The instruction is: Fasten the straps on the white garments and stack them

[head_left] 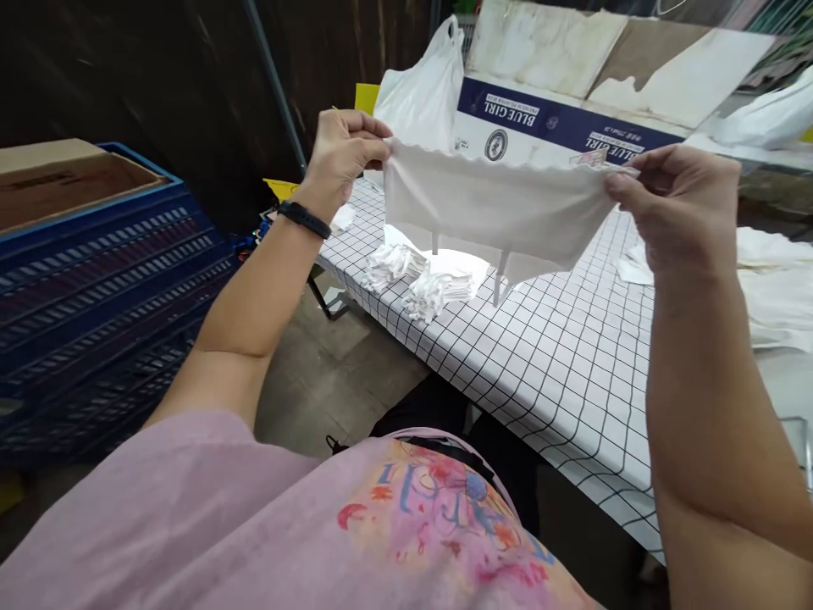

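A pair of white underpants (501,199) with a wavy waistband is stretched wide between my two hands, held up above the table. My left hand (346,152) pinches one end of the waistband. The opposite end is between the thumb and fingers of my right hand (683,199), and a small printed label (590,158) shows beside it. Below the fabric, two stacks of folded white cloth pieces (438,292) lie near the table's edge, partly covered by the garment from this angle.
A checked cloth covers the table (546,364). Behind it stand a white plastic bag (423,93) and an open printed carton (539,123). More white fabric (775,280) lies at the right. On the left is a blue plastic crate (114,296) with a cardboard box (69,182).
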The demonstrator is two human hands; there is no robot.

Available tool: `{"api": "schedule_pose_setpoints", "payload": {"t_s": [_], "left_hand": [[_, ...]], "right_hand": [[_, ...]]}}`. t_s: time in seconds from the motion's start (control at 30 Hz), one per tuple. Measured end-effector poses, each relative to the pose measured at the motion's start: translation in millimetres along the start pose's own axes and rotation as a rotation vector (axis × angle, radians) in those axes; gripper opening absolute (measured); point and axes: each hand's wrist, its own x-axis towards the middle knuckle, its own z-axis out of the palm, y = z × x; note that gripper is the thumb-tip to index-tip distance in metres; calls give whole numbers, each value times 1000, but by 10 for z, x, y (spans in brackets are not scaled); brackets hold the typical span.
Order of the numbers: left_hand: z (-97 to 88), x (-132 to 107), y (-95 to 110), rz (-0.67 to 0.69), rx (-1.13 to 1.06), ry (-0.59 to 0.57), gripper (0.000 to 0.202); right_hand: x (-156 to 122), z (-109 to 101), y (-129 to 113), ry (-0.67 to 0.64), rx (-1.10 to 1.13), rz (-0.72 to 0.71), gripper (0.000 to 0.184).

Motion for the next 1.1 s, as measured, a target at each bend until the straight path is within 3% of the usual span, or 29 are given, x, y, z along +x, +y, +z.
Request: {"api": "schedule_pose_setpoints", "payload": {"t_s": [0.13, 0.33, 0.5, 0.73, 1.1], "left_hand": [[-57, 55, -29, -1, 44, 17, 25], [-274, -42, -91, 77, 69, 67, 25], [-424, -62, -111, 18, 104, 90, 19], [-569, -107, -81, 49, 85, 94, 20], [-711, -3, -210, -6, 132, 98, 14]], "right_hand": [[42, 62, -25, 0, -36, 8, 21], [-21, 196, -5, -29, 72, -16, 31], [-23, 358, 47, -31, 145, 17, 37], [-15, 498, 75, -49, 155, 101, 29], [26, 585, 23, -114, 144, 197, 15]]}}
